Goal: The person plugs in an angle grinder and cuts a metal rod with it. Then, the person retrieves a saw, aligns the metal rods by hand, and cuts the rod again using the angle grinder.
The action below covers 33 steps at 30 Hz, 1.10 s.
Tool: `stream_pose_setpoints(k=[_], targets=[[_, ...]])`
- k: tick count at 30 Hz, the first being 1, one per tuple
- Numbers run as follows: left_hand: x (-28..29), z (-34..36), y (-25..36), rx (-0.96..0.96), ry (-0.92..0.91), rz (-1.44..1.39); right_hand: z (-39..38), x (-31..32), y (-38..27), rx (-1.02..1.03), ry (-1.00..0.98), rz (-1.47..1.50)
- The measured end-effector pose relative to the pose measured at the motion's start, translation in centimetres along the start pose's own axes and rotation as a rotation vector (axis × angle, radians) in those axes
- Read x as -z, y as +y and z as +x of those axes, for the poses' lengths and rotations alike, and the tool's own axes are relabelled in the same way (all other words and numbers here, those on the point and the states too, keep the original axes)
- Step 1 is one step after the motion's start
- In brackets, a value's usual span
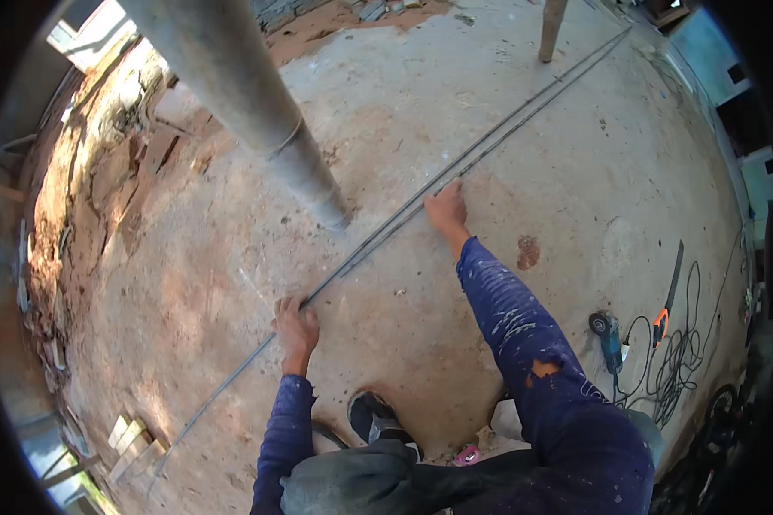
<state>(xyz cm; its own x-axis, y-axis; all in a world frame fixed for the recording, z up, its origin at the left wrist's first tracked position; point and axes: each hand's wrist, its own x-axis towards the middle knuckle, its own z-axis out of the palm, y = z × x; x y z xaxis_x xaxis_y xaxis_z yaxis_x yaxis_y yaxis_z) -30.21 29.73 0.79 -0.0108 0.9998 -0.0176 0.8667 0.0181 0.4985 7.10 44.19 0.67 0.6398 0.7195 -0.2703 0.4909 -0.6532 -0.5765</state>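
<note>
Long, thin dark steel rods (362,251) run diagonally across the concrete floor, from the lower left to the far upper right. Beyond my right hand two lengths lie side by side and converge at the far end. My left hand (296,333) is closed around the rods near the middle of the view, and a single length extends past it to the lower left. Farther up, my right hand (447,209) grips them with its fingers curled, the thumb side toward the far end. Both sleeves are dark blue; the right one is torn and paint-spattered.
A thick round post (258,112) stands just beyond the rods, and a thinner post (551,30) farther back. An angle grinder (608,342), an orange-handled handsaw (661,326) and a coiled cable (678,369) lie at right. Wood blocks (133,442) sit lower left.
</note>
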Motion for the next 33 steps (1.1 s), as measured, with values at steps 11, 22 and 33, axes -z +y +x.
stream_pose_setpoints(k=[11,22,33], targets=[[-1.8,1.9,1.5,0.018,-0.039,0.005,1.2,-1.2,1.7,0.056,-0.014,0.003],[-1.8,5.8,3.9,0.243,-0.189,-0.267,0.3,0.0,3.0,0.075,-0.083,0.182],[-2.1,6.2,2.0,0.28,-0.174,-0.156,-3.2,6.6,8.5,0.279,0.011,0.249]])
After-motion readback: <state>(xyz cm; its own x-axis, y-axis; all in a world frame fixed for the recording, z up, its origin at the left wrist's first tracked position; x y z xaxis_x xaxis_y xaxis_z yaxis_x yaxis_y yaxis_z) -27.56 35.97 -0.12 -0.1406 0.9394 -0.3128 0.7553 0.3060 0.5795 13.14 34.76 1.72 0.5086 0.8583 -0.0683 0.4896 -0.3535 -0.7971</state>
